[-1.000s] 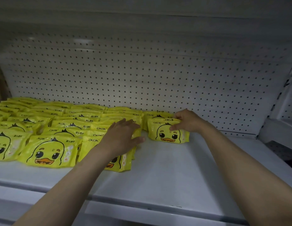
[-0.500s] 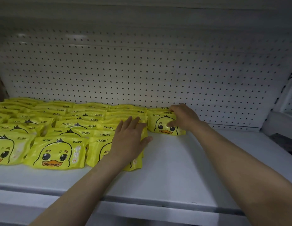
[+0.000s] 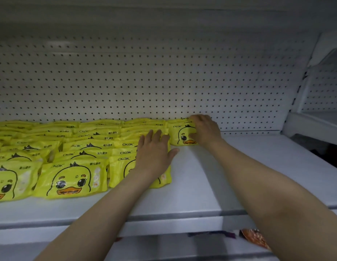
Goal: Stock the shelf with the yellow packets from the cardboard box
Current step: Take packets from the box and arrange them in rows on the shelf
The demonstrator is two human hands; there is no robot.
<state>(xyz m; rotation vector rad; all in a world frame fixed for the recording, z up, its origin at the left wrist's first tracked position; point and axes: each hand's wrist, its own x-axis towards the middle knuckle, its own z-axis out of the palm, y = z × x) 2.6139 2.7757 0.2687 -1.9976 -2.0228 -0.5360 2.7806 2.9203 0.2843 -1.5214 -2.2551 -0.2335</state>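
White pegboard back wall, pale shelf in front of it, dim light throughout. Rows of yellow packets from nine o'clock across to the middle of the shelf, overlapped like roof tiles, each leaning back on the one behind so the duck faces show forward. From one o'clock round to three, bare shelf only. No cardboard box in view.

Left hand laid flat, fingers straight and together, thumb out to the side, pressing down on the end row, probably to keep that row from sliding or fanning out while the next one starts beside it. Right hand at about twelve o'clock, against the back wall, fingers curled over the top edge and thumb on the front of one packet; gripping it, it seems, though the fingers hide much of the far side and the hold there cannot be made out clearly.

That packet tilted back, close to the pegboard and perhaps resting on it, printed face toward the aisle, duck upright, long axis running left to right along the wall, parallel to its neighbours. Set at the very back, presumably so later packets can stack forward of it. Just beside the end row, apparently touching it.
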